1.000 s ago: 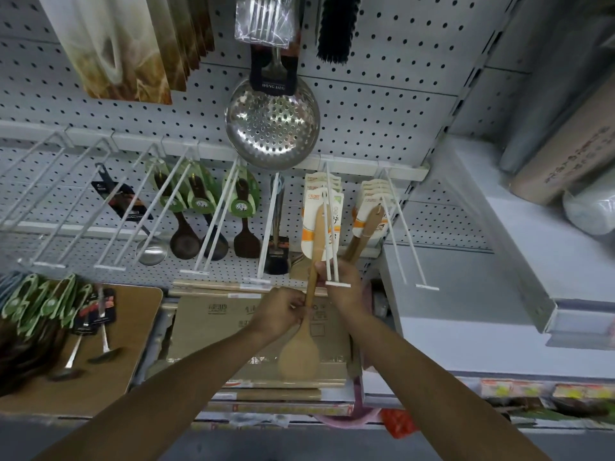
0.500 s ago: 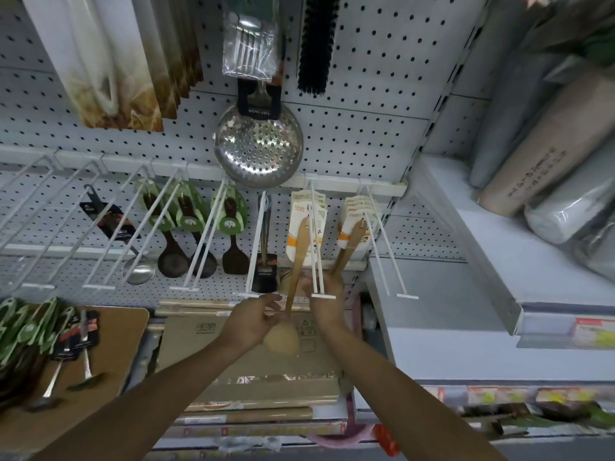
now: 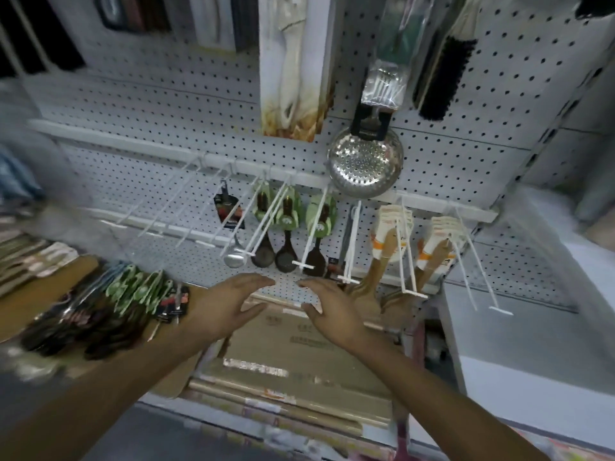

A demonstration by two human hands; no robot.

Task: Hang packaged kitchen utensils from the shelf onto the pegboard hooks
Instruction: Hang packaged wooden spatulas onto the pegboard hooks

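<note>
Below, both hands (image 3: 273, 307) spread empty, wooden spoons (image 3: 389, 247) on pegboard hooks (image 3: 407, 257)

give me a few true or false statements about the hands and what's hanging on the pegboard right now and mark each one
1. Both hands hold nothing. True: the left hand and right hand are open.
2. A steel skimmer hangs above the hook row. True.
3. The wooden spoons hang at the left end of the row. False: they hang at the right.
4. The green-carded utensils on the shelf lie under the right hand. False: they lie left of the left hand.
</note>
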